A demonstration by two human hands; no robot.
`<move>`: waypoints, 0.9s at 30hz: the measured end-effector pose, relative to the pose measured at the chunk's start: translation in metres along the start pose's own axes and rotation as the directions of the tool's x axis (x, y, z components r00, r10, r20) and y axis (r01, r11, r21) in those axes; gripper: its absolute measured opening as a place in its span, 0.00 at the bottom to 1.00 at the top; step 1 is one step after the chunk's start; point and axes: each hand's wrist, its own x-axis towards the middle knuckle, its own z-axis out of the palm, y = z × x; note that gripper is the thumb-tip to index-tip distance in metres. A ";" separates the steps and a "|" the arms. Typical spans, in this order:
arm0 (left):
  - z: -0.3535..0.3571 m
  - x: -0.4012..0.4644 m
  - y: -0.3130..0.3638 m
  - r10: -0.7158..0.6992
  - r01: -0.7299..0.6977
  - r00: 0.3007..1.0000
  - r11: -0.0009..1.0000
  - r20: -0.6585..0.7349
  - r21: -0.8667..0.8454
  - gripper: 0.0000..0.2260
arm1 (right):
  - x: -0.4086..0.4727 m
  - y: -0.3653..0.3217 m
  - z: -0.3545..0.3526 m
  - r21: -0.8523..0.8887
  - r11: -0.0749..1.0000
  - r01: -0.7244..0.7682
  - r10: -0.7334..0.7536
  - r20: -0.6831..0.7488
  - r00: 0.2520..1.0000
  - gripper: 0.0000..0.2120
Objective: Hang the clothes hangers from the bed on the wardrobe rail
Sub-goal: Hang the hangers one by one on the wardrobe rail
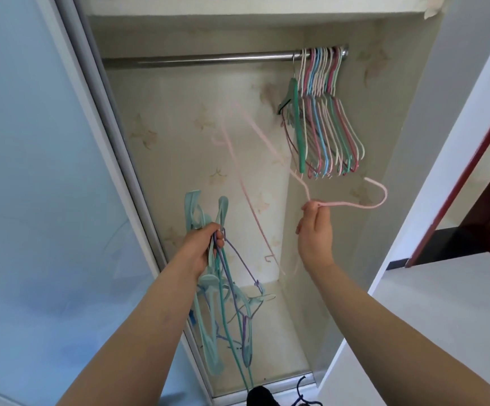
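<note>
My right hand (pixel 315 234) pinches a pink hanger (pixel 355 204) at its neck, hook pointing right, body blurred and trailing down-left inside the wardrobe. My left hand (pixel 205 246) grips a bunch of teal, light-blue and purple hangers (pixel 232 312) by their hooks; they dangle below the hand. The steel wardrobe rail (pixel 196 59) runs across the top. Several pink, blue, white and green hangers (pixel 322 118) are bunched at its right end. The pink hanger is well below the rail and below that bunch.
A frosted sliding door (pixel 41 186) covers the wardrobe's left side. A white shelf (pixel 237 10) sits above the rail. The wardrobe's right wall (pixel 413 142) stands close to the hung hangers. A dark blue hanger hook (pixel 300 388) and a dark object lie at the wardrobe's foot.
</note>
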 end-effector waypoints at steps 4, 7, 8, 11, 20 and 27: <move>0.004 0.005 0.009 0.023 -0.023 1.000 0.999 -0.004 0.044 0.13 | -0.009 -0.003 0.012 -0.272 0.946 0.178 -0.154 0.109 0.982 0.12; 0.009 0.007 0.013 0.028 -0.028 1.000 0.999 0.008 0.046 0.14 | 0.017 -0.017 0.028 -0.452 0.855 0.255 -0.155 0.246 0.957 0.16; 0.011 0.007 0.015 0.026 -0.027 1.000 0.999 0.017 0.045 0.14 | 0.030 -0.026 0.034 -0.482 0.834 0.270 -0.147 0.278 0.949 0.17; 0.019 0.008 0.028 0.027 -0.028 0.999 0.999 0.039 0.017 0.14 | 0.070 -0.061 0.046 -0.540 0.806 0.243 -0.079 0.309 0.948 0.18; 0.036 0.012 0.082 0.066 -0.058 0.992 0.995 0.104 -0.081 0.13 | 0.166 -0.112 0.072 -0.133 0.981 -0.141 0.181 0.364 0.914 0.18; 0.038 0.012 0.103 0.111 -0.107 0.983 0.994 0.146 -0.034 0.12 | 0.210 -0.129 0.083 0.054 0.980 -0.192 0.180 0.164 0.970 0.10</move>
